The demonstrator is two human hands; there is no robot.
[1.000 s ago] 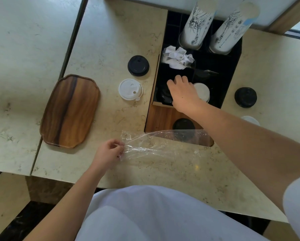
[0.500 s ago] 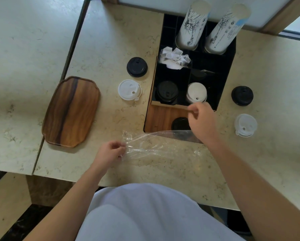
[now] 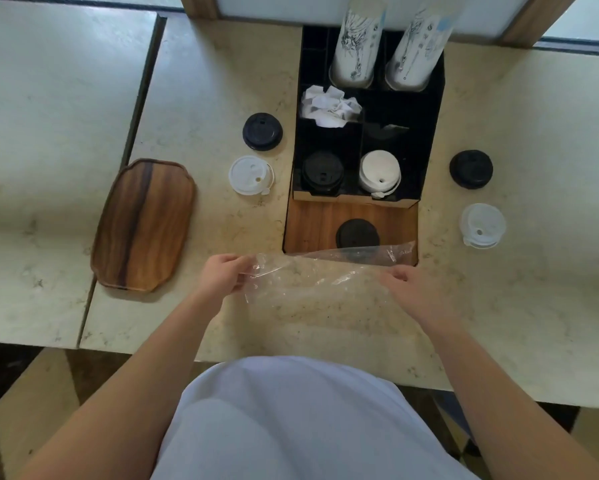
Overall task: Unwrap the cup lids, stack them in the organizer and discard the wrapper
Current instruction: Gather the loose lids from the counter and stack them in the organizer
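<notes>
A clear plastic wrapper [image 3: 312, 275] lies flat on the counter in front of the black organizer [image 3: 433, 133]. My left hand [image 3: 222, 275] pinches its left end. My right hand [image 3: 416, 292] rests at its right end with fingers loosely curled; whether it grips the film I cannot tell. In the organizer's front compartments stand a stack of black lids [image 3: 322, 171] and a stack of white lids [image 3: 379, 173]. One black lid [image 3: 357, 233] lies on the wooden shelf [image 3: 312, 223] below, partly under the wrapper.
Loose lids lie on the counter: black [image 3: 262, 131] and white [image 3: 251, 174] left of the organizer, black [image 3: 471, 169] and clear-white [image 3: 482, 225] to its right. A wooden tray [image 3: 144, 225] sits at the left. Two cup stacks [image 3: 357, 46] and crumpled paper [image 3: 329, 107] fill rear compartments.
My right hand has pulled back from the black-lid compartment and come down to the wrapper's right end. The left hand has kept hold of the wrapper's left end.
</notes>
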